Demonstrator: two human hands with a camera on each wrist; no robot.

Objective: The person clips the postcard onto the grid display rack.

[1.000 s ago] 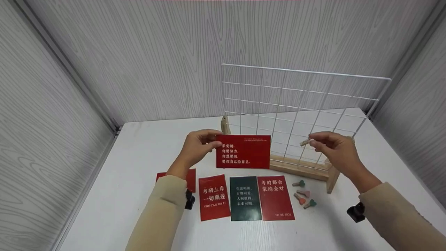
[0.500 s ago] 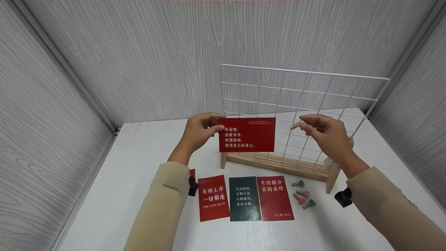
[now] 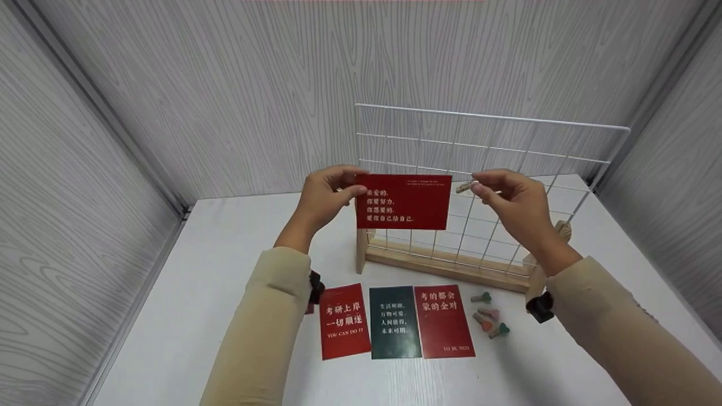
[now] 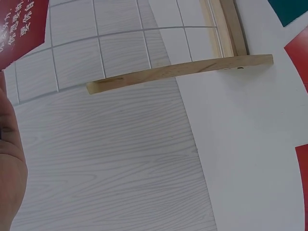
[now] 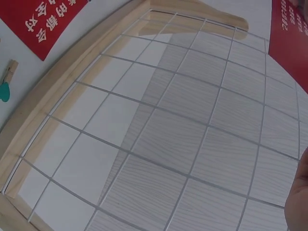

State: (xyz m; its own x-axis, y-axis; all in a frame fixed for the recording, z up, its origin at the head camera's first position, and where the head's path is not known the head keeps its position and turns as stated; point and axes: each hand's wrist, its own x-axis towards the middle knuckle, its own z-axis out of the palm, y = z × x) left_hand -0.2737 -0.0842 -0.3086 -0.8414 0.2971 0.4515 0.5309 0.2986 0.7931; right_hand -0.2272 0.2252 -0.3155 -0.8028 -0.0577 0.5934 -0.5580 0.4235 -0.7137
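My left hand (image 3: 327, 194) pinches a red card (image 3: 406, 203) with white characters by its upper left corner. The card hangs in front of the left part of a white wire grid (image 3: 507, 152), overlapping it in the head view. Between thumb and fingertips my right hand (image 3: 516, 203) pinches a small wooden clothespin (image 3: 463, 187), just right of the card's upper right corner. The left wrist view shows the edge of the left hand (image 4: 12, 168) beneath the card (image 4: 21, 29). In the right wrist view only part of the right hand (image 5: 298, 197) appears, and the clothespin is hidden.
The grid stands in a wooden base (image 3: 451, 266). On the white table (image 3: 225, 237) lie a red card (image 3: 344, 321), a green card (image 3: 396, 322) and another red card (image 3: 445, 321) in a row. Several heart-topped clothespins (image 3: 489, 314) lie beside them. Another card is mostly hidden by the left sleeve.
My left hand has raised the red card up and slightly right, from low before the grid to its middle height. My right hand has moved up and left with the clothespin, closer to the card.
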